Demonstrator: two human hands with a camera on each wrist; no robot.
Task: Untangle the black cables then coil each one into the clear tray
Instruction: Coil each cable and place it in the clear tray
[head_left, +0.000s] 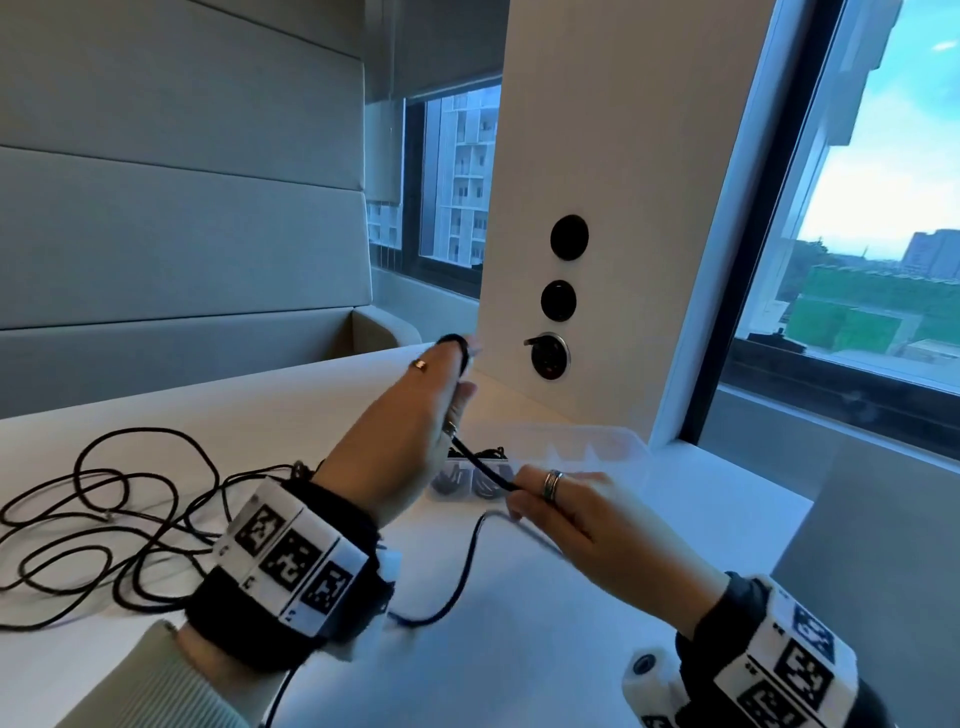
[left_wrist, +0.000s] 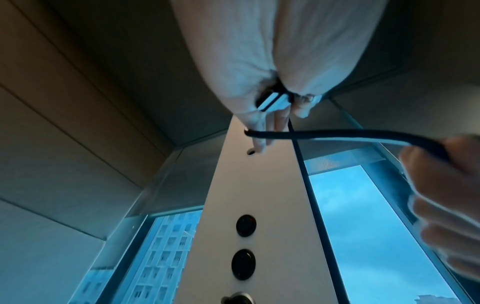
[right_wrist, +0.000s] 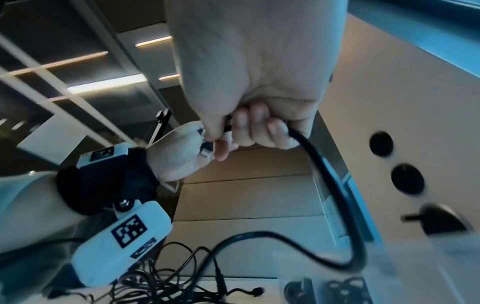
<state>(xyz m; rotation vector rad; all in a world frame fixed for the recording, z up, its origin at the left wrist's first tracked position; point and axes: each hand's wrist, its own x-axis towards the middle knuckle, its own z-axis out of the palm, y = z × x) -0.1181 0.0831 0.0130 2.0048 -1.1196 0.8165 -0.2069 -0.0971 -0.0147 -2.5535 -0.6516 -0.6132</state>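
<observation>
My left hand (head_left: 457, 376) is raised upright above the table, with a black cable (head_left: 480, 462) looped round its fingers (left_wrist: 259, 142). The cable's plug end (right_wrist: 205, 149) sits pinched in that hand. From there the cable runs down to my right hand (head_left: 519, 493), which pinches it in front of the clear tray (head_left: 613, 434). Below the right hand the cable (right_wrist: 324, 185) sags in a loop to the table and passes under my left wrist. A tangle of thin black cables (head_left: 104, 519) lies on the table at the left. Coiled black cables (head_left: 470, 480) fill the tray's near left compartments.
A white pillar with round black sockets (head_left: 569, 236) rises just behind the tray. Windows flank the pillar, and a grey padded bench back stands at the left. A grey slab (head_left: 883, 545) stands at the table's (head_left: 545, 649) right edge.
</observation>
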